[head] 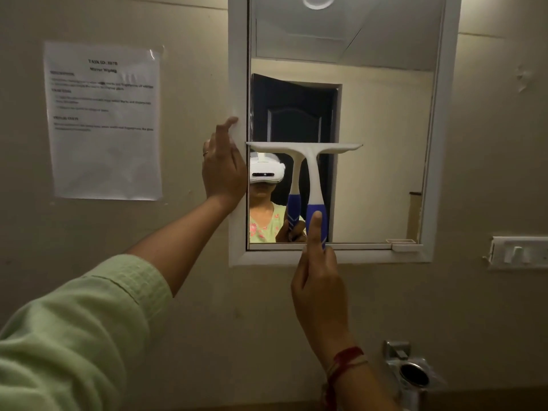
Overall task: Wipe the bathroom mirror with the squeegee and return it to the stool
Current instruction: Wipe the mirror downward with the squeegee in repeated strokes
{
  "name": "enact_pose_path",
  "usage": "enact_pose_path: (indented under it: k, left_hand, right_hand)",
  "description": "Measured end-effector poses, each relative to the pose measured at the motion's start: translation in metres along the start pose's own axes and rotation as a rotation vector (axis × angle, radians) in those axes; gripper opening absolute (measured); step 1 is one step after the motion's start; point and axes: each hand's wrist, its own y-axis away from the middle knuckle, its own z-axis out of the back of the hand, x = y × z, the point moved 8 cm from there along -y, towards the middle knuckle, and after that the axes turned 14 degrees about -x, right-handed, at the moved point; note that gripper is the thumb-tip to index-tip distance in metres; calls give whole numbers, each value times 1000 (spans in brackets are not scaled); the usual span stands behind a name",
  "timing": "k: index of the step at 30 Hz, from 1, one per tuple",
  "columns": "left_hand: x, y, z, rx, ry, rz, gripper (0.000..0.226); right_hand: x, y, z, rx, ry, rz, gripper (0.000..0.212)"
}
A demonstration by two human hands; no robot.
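Observation:
The bathroom mirror (382,137) hangs on the wall in a white frame (237,84). A white squeegee (308,155) with a blue grip stands upright against the glass, its blade level across the lower left part of the mirror. My right hand (318,289) grips the blue handle from below, with one finger stretched up along it. My left hand (224,167) rests flat against the left side of the frame, fingers straight. The stool is out of view.
A printed sheet (103,120) is taped to the wall left of the mirror. A white switch plate (519,252) sits at the right. A chrome holder (410,372) juts from the wall below the mirror. My reflection and a dark door show in the glass.

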Motion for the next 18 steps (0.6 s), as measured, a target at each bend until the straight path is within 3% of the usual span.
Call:
enact_pose_path:
  k: [18]
  left_hand:
    - [-2, 1, 1, 7, -35, 8, 33]
  right_hand:
    - [-8, 72, 21, 103, 50, -111, 63]
